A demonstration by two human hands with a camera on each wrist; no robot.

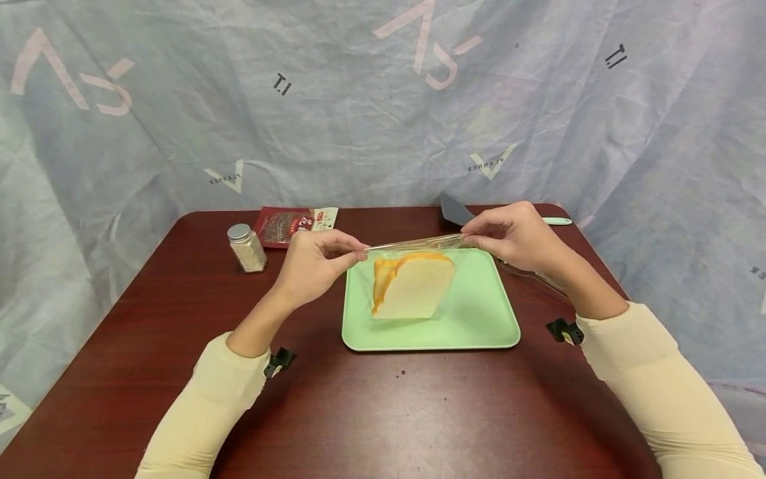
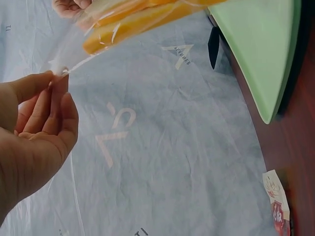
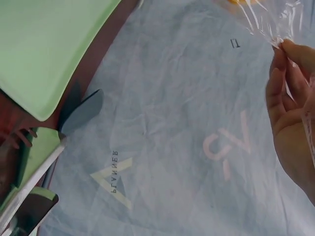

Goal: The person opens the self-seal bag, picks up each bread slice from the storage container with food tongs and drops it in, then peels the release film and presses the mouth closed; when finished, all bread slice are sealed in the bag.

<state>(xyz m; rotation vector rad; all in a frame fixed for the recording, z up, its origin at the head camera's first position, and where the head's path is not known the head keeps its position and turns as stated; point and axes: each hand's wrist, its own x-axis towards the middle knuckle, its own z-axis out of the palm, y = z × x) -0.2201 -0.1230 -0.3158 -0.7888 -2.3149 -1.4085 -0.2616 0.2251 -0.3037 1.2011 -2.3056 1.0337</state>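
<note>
Between both hands hangs a clear plastic bag (image 1: 413, 245) with bread slices (image 1: 419, 289) inside, white on the face and orange-brown at the crust. My left hand (image 1: 311, 266) pinches the left upper corner of the bag between thumb and fingertips. At the opposite corner, my right hand (image 1: 520, 243) pinches the plastic the same way. The edge between them is stretched nearly straight. Below and behind the bag lies a light green tray (image 1: 485, 313). In the left wrist view the crusts (image 2: 133, 27) show through the film. Whether the bag's mouth is sealed I cannot tell.
A glass jar with a grey lid (image 1: 247, 249) stands left of the tray, beside a red packet (image 1: 278, 226). Behind the right hand are a dark grey spatula (image 1: 456, 211) and a pale green handle (image 1: 556, 221). Several utensils with green parts (image 3: 42, 150) lie right of the tray.
</note>
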